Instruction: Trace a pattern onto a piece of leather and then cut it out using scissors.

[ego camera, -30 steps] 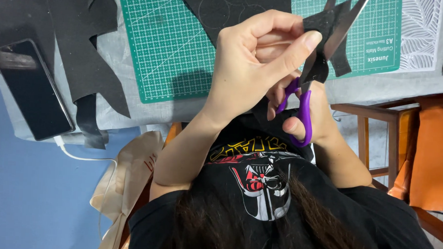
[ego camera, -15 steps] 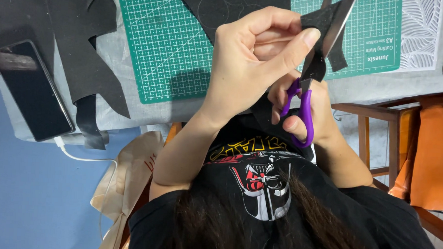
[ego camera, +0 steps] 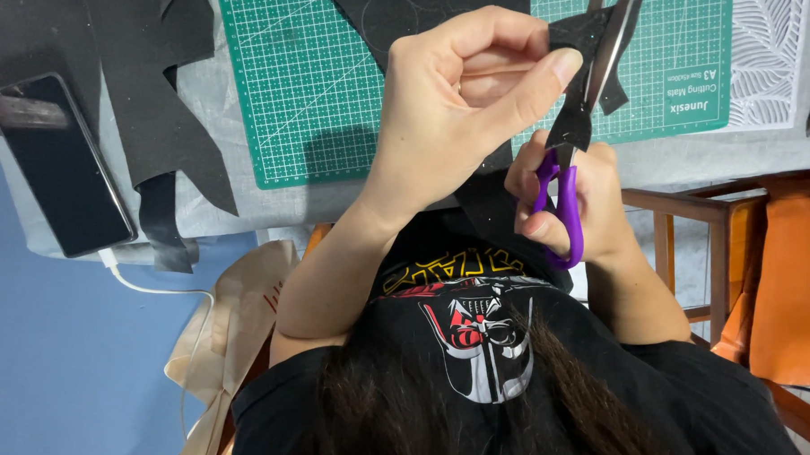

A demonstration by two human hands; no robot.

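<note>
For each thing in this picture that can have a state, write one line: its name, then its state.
Scissors: held in right hand, blades nearly closed on black sheet.
Black sheet: pinched by left hand, partly cut.
Phone: screen dark, cable plugged in.
Cutting mat: flat, partly covered.

Smartphone (ego camera: pixel 59 163), dark blank screen, black rectangular slab, lies tilted on grey cloth well left of the left hand (ego camera: pixel 454 104) fingers, white cable at its lower end. Small white printed label (ego camera: pixel 686 96) sits at the green cutting mat's (ego camera: pixel 293 80) lower-right corner, just right of the fingers pinching black material. No packages or signs in view.
</note>
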